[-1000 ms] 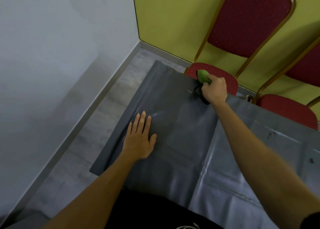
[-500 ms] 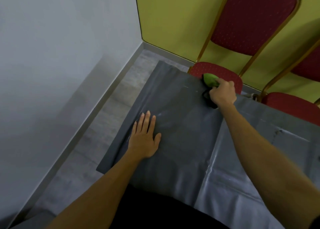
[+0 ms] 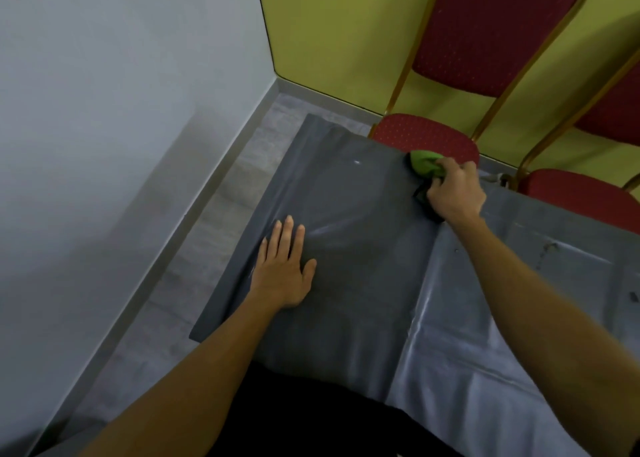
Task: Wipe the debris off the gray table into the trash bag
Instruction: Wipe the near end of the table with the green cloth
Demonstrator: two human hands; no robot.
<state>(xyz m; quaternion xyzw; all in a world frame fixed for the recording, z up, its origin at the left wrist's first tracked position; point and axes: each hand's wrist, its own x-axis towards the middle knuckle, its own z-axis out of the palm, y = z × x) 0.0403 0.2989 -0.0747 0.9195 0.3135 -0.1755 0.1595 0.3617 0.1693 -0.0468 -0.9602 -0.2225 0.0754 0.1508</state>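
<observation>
A dark gray trash bag (image 3: 346, 283) lies spread flat over the left end of the gray table (image 3: 519, 370). My left hand (image 3: 282, 269) rests flat on the bag, fingers apart, holding nothing. At the table's far edge my right hand (image 3: 453, 193) is closed around a green cloth (image 3: 424, 164), pressing it down where bag and table meet. A dark patch shows under that hand. Small dark specks of debris (image 3: 547, 248) lie on the table to the right, another debris speck (image 3: 633, 297) near the frame edge.
Two red chairs with gold frames stand behind the table, one chair seat (image 3: 426, 138) right beside the cloth, the other chair (image 3: 581, 193) further right. A yellow wall is behind them, a gray wall on the left, and a strip of gray floor (image 3: 214, 231) runs between wall and table.
My right hand with the green cloth has shifted slightly right along the far edge. The left hand stays flat on the bag.
</observation>
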